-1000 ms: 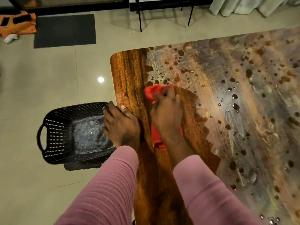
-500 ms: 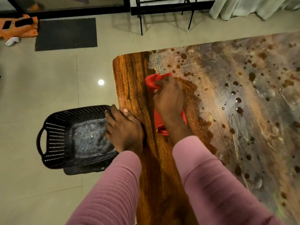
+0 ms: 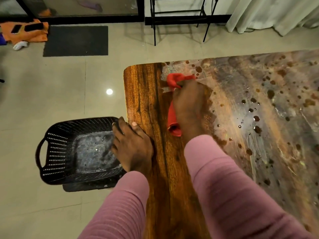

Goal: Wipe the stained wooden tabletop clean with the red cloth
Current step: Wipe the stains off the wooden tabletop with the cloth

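I find the red cloth on the tabletop under my right hand. It is rolled long, its axis running away from me, with the bunched end beyond the fingertips. The hand clamps it down, fingers bent over it, though blur hides the detail. Compared with half a second ago, hand and cloth are further toward the far edge. My left hand, set apart, grips the near-left table edge as before. Stains lie right of the right hand. Left of the left hand is a black basket. Pale lettering beneath it is unreadable.
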